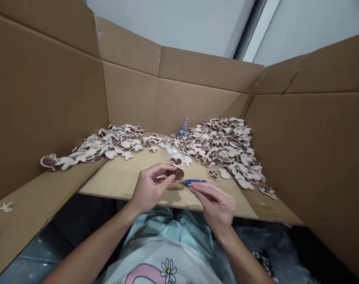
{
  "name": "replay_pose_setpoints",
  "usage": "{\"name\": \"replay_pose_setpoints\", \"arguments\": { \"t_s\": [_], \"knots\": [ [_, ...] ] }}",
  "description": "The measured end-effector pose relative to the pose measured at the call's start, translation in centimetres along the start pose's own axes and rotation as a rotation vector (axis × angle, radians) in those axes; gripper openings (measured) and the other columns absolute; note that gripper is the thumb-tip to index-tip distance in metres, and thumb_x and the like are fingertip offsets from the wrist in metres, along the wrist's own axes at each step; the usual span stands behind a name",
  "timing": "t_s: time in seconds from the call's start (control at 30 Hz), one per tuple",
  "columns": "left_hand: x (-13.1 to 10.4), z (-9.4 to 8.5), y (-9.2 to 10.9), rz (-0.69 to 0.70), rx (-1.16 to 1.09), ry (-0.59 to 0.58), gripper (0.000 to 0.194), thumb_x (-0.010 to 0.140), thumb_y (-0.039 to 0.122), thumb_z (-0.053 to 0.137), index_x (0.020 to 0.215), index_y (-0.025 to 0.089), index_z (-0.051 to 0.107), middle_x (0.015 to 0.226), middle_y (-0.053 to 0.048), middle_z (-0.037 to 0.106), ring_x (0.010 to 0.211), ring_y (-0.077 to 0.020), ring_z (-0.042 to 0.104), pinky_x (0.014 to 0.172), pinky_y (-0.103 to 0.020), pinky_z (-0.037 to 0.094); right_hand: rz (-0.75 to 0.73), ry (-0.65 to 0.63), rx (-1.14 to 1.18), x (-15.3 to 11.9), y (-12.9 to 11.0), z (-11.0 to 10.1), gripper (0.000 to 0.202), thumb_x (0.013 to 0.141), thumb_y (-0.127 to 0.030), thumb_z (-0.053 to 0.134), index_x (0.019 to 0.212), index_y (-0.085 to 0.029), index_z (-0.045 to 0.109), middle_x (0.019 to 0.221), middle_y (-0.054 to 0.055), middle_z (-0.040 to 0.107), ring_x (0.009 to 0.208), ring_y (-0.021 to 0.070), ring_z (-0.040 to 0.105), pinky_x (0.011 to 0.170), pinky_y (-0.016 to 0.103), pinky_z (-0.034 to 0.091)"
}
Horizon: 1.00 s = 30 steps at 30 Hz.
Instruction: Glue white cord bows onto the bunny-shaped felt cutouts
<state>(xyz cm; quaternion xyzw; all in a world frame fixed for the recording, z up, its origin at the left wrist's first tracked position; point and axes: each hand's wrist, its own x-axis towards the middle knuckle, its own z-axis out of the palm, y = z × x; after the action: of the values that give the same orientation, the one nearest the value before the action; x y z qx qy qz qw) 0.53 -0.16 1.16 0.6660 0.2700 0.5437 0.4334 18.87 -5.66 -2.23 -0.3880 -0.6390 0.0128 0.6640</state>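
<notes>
- Along the left cardboard ledge [64,185], a loose white cord bow [2,207], and farther back a heap of brown and white pieces [108,144]; best left undisturbed, well apart from the work.
- Left of the middle, over the tabletop [117,173], left hand [150,183]: half curled, gripping a brown felt piece [180,173] between thumb and fingers. Better to pinch lightly and by the rim, without squashing the cream bow [175,165] tied across the piece, and to turn its working side toward the other hand.
- Below the felt piece, near the front edge, a brownish block [176,187], partly hidden.
- Just beside, lying behind the right fingertips, a blue tool [195,182], perhaps a glue gun; if so, wise to steer skin and felt clear of the narrow tip at its left end.
- Right of the middle, right hand [217,203]: fingers nearly closed at the tips, near the blue tool. Cannot tell whether gripping something small, touching the tool or empty. For neat work, probably worth steadying both wrists and making small, exact touches.
- Farther right, a single small brown piece [213,175], then a larger heap [232,146] against the cardboard.
</notes>
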Motion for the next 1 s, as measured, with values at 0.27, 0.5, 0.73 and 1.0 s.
{"name": "replay_pose_setpoints", "arguments": {
  "t_s": [0.27, 0.5, 0.73, 1.0],
  "knots": [
    [-0.8, 1.1, 0.6, 0.034, -0.071, -0.075, 0.026, 0.073, 0.018, 0.076, 0.099, 0.017, 0.07, 0.103, -0.008, 0.069, 0.097, -0.0218, 0.068, 0.087, -0.036, 0.06, -0.081, -0.081, -0.034, 0.6, -0.9, -0.2, 0.022, 0.083, -0.007, 0.065, 0.09, -0.024, 0.076, 0.083, 0.005, 0.069, 0.073, 0.0155, 0.067, 0.062, 0.027, 0.056],
    [-1.2, 1.5, 0.3, 0.044, -0.053, -0.06, 0.023, 0.073, 0.018, 0.077, 0.095, 0.019, 0.069, 0.099, -0.006, 0.069, 0.094, -0.0209, 0.069, 0.084, -0.035, 0.061, -0.058, -0.046, 0.073, -0.4, -0.5, -0.1, 0.028, 0.081, 0.0, 0.064, 0.092, -0.025, 0.069, 0.082, 0.003, 0.071, 0.082, 0.018, 0.068, 0.073, 0.032, 0.056],
    [-1.3, 1.7, 0.2, 0.035, -0.027, -0.049, 0.019, 0.074, 0.019, 0.077, 0.092, 0.019, 0.07, 0.095, -0.005, 0.069, 0.09, -0.0203, 0.07, 0.082, -0.034, 0.061, -0.075, -0.015, 0.053, -0.6, -1.0, 0.1, 0.019, 0.083, -0.005, 0.064, 0.089, -0.023, 0.068, 0.08, 0.004, 0.071, 0.079, 0.0186, 0.069, 0.071, 0.032, 0.057],
    [-1.5, 1.8, 0.4, 0.011, -0.074, -0.037, 0.016, 0.072, 0.017, 0.077, 0.086, 0.019, 0.069, 0.09, -0.004, 0.071, 0.086, -0.0192, 0.07, 0.081, -0.033, 0.061, -0.059, -0.009, 0.052, -0.7, -1.3, 0.1, 0.019, 0.082, -0.004, 0.066, 0.087, -0.022, 0.066, 0.08, 0.004, 0.071, 0.078, 0.0179, 0.068, 0.07, 0.032, 0.057]
  ]
}}
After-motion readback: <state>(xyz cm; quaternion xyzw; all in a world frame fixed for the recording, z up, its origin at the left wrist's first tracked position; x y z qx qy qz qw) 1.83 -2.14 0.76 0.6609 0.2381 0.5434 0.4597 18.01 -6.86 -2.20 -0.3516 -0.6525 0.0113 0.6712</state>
